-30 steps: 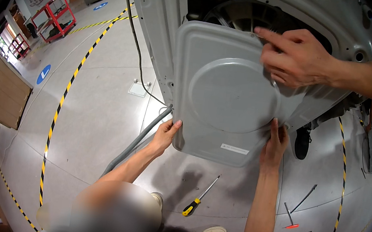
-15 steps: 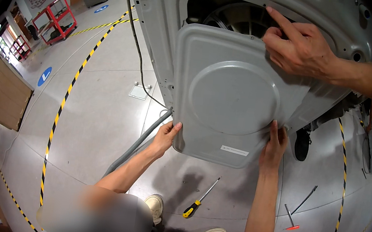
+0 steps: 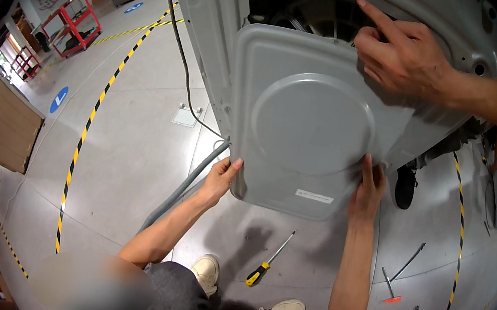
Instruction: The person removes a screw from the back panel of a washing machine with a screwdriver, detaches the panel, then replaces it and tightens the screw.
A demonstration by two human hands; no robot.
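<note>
I am looking down on a pale grey workshop floor [image 3: 135, 159] crossed by yellow-and-black tape [image 3: 85, 133], with a red cart [image 3: 71, 22] far off at the upper left. A grey machine body [image 3: 218, 0] is filling the top of the view. Its back cover [image 3: 312, 126], a grey sheet-metal plate with a round pressed dish and a small white label [image 3: 314, 195] near the bottom edge, is lying against the opening and leaving a gap at the top where a wheel [image 3: 317, 13] is showing. My right hand [image 3: 403, 56] is coming in from the right and resting on the cover's upper right corner. Its index finger [image 3: 363, 6] is stretching up to the rim of the opening, probably steadying the plate there. The other fingers are curling under, and I cannot tell whether they are pinching anything. My left hand is out of sight. A co-worker sitting on the floor below is bracing the cover's lower corners with one hand [image 3: 220, 176] at the left and another hand [image 3: 369, 193] at the right, likely taking its weight. A yellow-handled screwdriver [image 3: 269, 261] is lying just beside their shoes, and a grey hose [image 3: 184, 187] is trailing away.
</note>
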